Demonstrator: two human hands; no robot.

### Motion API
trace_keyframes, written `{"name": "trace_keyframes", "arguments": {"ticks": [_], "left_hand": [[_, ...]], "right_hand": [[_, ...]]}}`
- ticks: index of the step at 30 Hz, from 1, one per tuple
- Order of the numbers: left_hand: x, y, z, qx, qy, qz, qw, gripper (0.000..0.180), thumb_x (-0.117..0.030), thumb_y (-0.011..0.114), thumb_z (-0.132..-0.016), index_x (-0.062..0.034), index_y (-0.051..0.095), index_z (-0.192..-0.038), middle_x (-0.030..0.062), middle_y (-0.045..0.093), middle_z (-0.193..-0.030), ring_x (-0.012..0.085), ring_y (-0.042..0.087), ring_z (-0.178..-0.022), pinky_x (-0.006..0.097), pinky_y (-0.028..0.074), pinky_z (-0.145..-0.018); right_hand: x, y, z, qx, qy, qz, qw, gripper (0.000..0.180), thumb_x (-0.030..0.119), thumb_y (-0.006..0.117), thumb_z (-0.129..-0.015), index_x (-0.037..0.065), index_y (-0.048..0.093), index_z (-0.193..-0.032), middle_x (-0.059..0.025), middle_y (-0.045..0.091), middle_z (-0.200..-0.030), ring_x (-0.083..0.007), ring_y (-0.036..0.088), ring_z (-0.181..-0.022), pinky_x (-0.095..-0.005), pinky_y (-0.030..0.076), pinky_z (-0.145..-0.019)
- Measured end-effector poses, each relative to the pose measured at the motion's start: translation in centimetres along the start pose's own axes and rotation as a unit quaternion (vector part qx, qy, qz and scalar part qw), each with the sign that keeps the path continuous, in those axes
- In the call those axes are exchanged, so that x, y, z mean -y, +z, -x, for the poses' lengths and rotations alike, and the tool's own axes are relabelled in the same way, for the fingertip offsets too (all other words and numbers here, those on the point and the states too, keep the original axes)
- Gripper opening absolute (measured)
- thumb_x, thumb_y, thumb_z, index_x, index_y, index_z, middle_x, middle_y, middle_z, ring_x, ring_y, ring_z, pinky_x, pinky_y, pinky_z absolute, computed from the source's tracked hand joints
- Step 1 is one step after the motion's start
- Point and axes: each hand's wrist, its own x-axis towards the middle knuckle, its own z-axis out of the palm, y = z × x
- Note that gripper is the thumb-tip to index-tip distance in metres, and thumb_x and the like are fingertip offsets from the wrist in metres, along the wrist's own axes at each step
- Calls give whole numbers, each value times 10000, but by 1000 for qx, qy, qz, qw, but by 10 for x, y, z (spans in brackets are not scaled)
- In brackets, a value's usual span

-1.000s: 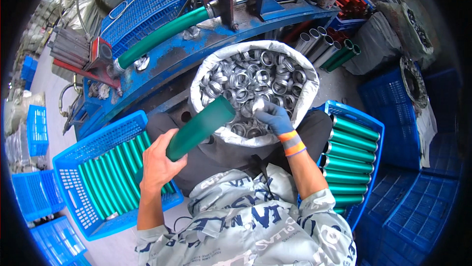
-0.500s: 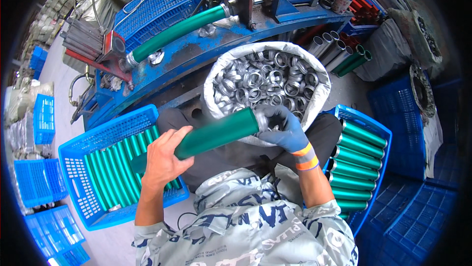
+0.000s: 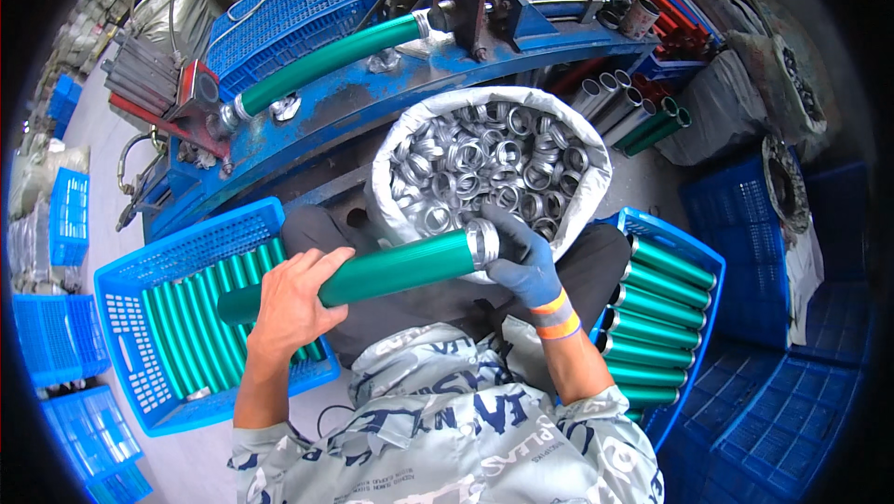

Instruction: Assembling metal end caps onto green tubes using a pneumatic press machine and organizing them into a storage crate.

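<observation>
The head fisheye looks down (fairly near) on both hands [image 3: 300,299] [image 3: 524,260].

You're in a workshop. A machine [image 3: 326,113] stands beyond the sack [image 3: 389,178] of rings [image 3: 507,155]. Crates [image 3: 186,243] of tubes [image 3: 200,336] flank the sack.

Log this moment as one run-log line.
left hand: grips green tube | right hand, gloved: holds silver ring at tube's right end | ahead: white sack of loose rings | sides: blue crates
</observation>
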Motion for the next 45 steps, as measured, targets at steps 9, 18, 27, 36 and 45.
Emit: {"name": "trace_keyframes", "arguments": {"ticks": [9, 18, 27, 36, 45], "left_hand": [[7, 19, 9, -2, -2, 34, 999, 735, -114, 865, -670, -117, 751, -1396, 112, 724, -1020, 358, 722, -940, 474, 589, -828], [6, 36, 5, -33, -17, 54, 998, 714, -132, 865, -704, -108, 747, -1408, 117, 732, -1030, 367, 729, -947, 480, 600, -846], [-35, 64, -10, -178, -120, 459, 862, 881, -212, 1062, -803, 3, 568, -1500, 118, 720, -1362, 224, 687, -1257, 408, 550, -1126], [-55, -47, -74, -267, 93, 720, 634, 963, -494, 967, -921, -4, 490, -1599, 164, 712, -1348, 233, 760, -1121, 391, 631, -976], [4, -28, -73, -256, 59, 757, 599, 575, -497, 679, -1091, 6, 671, -1371, 176, 713, -1155, 295, 763, -957, 465, 644, -896]], "right_hand": [[10, 0, 3, 40, -59, 284, 956, 866, 321, 918, -935, -53, 579, -1639, -222, 638, -1633, -343, 612, -1505, -444, 423, -1290], [1, -1, -11, 4, -47, 273, 961, 871, 308, 935, -916, -52, 586, -1629, -225, 659, -1604, -311, 598, -1520, -432, 423, -1294], [-21, 86, -27, 159, -74, 143, 974, 1260, 284, 1076, -769, -23, 361, -1761, -144, 516, -1711, -255, 568, -1471, -422, 438, -1283], [-78, 70, 22, 141, 62, 273, 950, 844, 120, 906, -811, -23, 610, -1588, -86, 741, -1381, -157, 657, -1247, -358, 540, -1106], [-54, 75, 41, 63, -37, 383, 921, 719, 234, 965, -823, -27, 697, -1438, -131, 827, -1070, -134, 750, -946, -351, 629, -890]]}}
